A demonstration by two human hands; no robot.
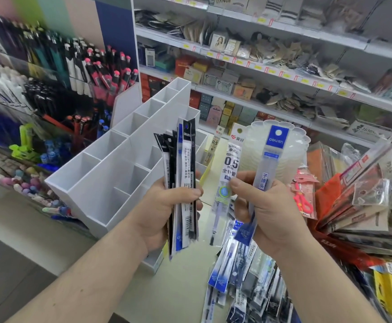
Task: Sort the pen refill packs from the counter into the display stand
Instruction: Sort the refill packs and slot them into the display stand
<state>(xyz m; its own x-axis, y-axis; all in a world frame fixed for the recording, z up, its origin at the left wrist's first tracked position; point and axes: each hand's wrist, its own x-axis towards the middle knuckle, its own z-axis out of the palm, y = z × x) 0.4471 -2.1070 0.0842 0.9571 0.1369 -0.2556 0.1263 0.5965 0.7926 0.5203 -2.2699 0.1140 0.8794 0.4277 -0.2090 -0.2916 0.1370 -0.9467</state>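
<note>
Fingers (191, 194) grip refill packs (183, 183); display stand (111, 173) just behind.

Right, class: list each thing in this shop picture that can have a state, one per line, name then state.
left hand: grips a bundle of refill packs, held upright.
right hand: holds a blue-topped pack in its grip and pinches a 0.5 pack, both upright.
display stand: white; the compartments in view look unfilled.
loose refill packs: piled unsorted on the counter.
</note>
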